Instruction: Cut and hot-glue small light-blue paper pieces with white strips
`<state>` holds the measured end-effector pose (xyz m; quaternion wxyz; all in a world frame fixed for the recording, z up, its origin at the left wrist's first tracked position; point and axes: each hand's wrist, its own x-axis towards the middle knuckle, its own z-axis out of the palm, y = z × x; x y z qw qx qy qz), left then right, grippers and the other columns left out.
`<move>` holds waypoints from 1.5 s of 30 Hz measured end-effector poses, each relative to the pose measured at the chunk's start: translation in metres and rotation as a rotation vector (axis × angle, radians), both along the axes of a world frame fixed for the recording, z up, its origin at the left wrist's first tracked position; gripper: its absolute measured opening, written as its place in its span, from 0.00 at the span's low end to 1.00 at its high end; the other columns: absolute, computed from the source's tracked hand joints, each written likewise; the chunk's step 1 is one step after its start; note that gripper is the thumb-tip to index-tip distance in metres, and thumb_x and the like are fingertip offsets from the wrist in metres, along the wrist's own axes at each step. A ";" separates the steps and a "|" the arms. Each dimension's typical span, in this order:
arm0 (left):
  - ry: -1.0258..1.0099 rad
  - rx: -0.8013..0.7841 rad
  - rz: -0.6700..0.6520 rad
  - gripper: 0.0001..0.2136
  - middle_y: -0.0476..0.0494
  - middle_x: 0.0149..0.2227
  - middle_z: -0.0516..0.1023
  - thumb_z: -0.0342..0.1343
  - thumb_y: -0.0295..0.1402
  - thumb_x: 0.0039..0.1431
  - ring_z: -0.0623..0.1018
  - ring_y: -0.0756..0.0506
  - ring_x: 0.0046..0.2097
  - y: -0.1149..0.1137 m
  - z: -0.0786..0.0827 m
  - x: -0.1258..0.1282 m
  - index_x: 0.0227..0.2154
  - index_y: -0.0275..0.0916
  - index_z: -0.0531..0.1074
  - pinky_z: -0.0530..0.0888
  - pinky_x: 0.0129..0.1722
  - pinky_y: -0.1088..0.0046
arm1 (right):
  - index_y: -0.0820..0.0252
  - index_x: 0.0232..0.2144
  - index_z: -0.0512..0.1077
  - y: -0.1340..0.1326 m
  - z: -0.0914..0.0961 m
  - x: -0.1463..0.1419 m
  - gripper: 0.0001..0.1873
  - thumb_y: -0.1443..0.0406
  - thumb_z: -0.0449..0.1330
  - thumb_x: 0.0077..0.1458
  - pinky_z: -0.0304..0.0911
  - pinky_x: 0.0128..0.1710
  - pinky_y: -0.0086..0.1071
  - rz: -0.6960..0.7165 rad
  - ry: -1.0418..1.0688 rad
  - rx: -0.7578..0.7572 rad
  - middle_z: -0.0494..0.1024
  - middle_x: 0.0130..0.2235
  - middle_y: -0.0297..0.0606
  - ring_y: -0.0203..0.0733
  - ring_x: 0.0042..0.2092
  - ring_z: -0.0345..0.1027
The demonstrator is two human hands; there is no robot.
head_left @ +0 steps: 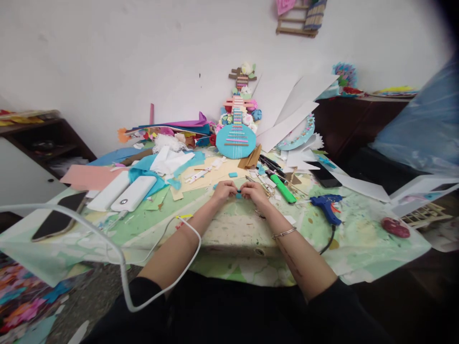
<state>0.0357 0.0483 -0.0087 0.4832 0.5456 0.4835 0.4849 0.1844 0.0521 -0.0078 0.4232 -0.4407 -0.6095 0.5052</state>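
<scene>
Over the front middle of the table, my left hand (pixel 225 190) and my right hand (pixel 254 192) meet with fingertips pinched. Between them is a small blue-green piece (pixel 238 195), perhaps paper or foam; its dark upper part is too small to make out. A little flat blue piece (pixel 233 175) lies just beyond my fingers. Behind it a blue paper lute (pixel 236 142), with strings and paper flowers, stands upright against the wall. Scissors (pixel 267 188) lie close to my right hand, beside a green marker (pixel 283 188).
A blue glue gun (pixel 327 206) lies on the right, its cord running off the front edge. Phones (pixel 59 215) and white power banks (pixel 133 193) sit at left. A white cable (pixel 124 267) loops across my left forearm. Paper sheets (pixel 297 110) lean at the back.
</scene>
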 end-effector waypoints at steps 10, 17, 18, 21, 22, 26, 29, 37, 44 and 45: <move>0.075 0.170 -0.139 0.04 0.50 0.21 0.74 0.60 0.31 0.40 0.70 0.50 0.25 -0.009 0.002 -0.011 0.20 0.35 0.73 0.67 0.28 0.74 | 0.60 0.22 0.71 -0.005 0.002 0.008 0.05 0.67 0.58 0.36 0.60 0.26 0.29 0.040 0.021 0.091 0.72 0.21 0.31 0.35 0.24 0.63; 0.181 0.289 -0.196 0.06 0.47 0.27 0.77 0.59 0.34 0.47 0.73 0.48 0.31 -0.006 -0.003 -0.016 0.26 0.35 0.74 0.69 0.34 0.73 | 0.60 0.24 0.71 0.003 -0.004 0.012 0.07 0.63 0.60 0.40 0.62 0.28 0.30 0.080 -0.044 0.205 0.73 0.23 0.32 0.36 0.25 0.65; 0.196 0.303 -0.202 0.06 0.46 0.28 0.77 0.59 0.34 0.48 0.74 0.48 0.31 -0.005 -0.004 -0.017 0.26 0.35 0.74 0.69 0.34 0.73 | 0.60 0.25 0.71 0.004 -0.005 0.012 0.07 0.63 0.60 0.41 0.62 0.29 0.30 0.080 -0.062 0.229 0.74 0.24 0.32 0.36 0.26 0.65; 0.239 0.344 -0.206 0.06 0.46 0.29 0.78 0.57 0.33 0.50 0.74 0.48 0.33 -0.004 -0.006 -0.019 0.28 0.36 0.75 0.70 0.36 0.72 | 0.59 0.26 0.72 0.006 -0.008 0.013 0.05 0.65 0.59 0.43 0.63 0.31 0.31 0.062 -0.131 0.315 0.75 0.26 0.33 0.37 0.28 0.66; 0.254 0.358 -0.199 0.05 0.46 0.29 0.78 0.56 0.32 0.50 0.74 0.47 0.33 -0.004 -0.007 -0.019 0.28 0.36 0.75 0.70 0.37 0.72 | 0.58 0.26 0.72 0.006 -0.009 0.013 0.04 0.66 0.58 0.43 0.62 0.31 0.31 0.054 -0.158 0.345 0.75 0.27 0.33 0.37 0.28 0.66; 0.315 0.416 -0.142 0.05 0.47 0.28 0.78 0.56 0.27 0.49 0.74 0.48 0.33 -0.004 -0.009 -0.020 0.27 0.37 0.77 0.68 0.38 0.73 | 0.57 0.26 0.73 0.002 -0.007 0.013 0.06 0.70 0.56 0.45 0.61 0.33 0.32 0.029 -0.270 0.464 0.75 0.27 0.33 0.39 0.30 0.65; 0.345 0.445 -0.118 0.05 0.48 0.28 0.78 0.56 0.26 0.49 0.73 0.48 0.32 -0.006 -0.008 -0.020 0.27 0.38 0.77 0.68 0.36 0.73 | 0.56 0.25 0.73 -0.001 -0.002 0.014 0.09 0.72 0.54 0.45 0.60 0.33 0.33 0.021 -0.344 0.541 0.74 0.26 0.33 0.40 0.30 0.65; 0.332 0.461 -0.129 0.05 0.44 0.31 0.80 0.57 0.29 0.49 0.77 0.47 0.34 -0.008 -0.006 -0.019 0.29 0.35 0.77 0.72 0.38 0.71 | 0.58 0.23 0.72 -0.001 -0.002 0.014 0.12 0.74 0.50 0.48 0.60 0.37 0.35 0.042 -0.475 0.703 0.72 0.28 0.38 0.42 0.34 0.64; 0.289 0.436 -0.136 0.09 0.41 0.32 0.81 0.59 0.30 0.48 0.79 0.46 0.34 -0.005 -0.015 -0.015 0.33 0.33 0.76 0.76 0.37 0.71 | 0.59 0.24 0.73 -0.001 -0.004 0.012 0.13 0.75 0.51 0.49 0.61 0.37 0.33 0.042 -0.514 0.763 0.72 0.30 0.39 0.40 0.33 0.64; 0.295 0.441 -0.132 0.09 0.41 0.32 0.81 0.59 0.31 0.48 0.80 0.46 0.34 -0.005 -0.016 -0.015 0.33 0.33 0.77 0.76 0.37 0.70 | 0.59 0.23 0.73 -0.002 -0.004 0.012 0.13 0.75 0.51 0.49 0.61 0.36 0.33 0.034 -0.510 0.765 0.72 0.30 0.39 0.40 0.33 0.65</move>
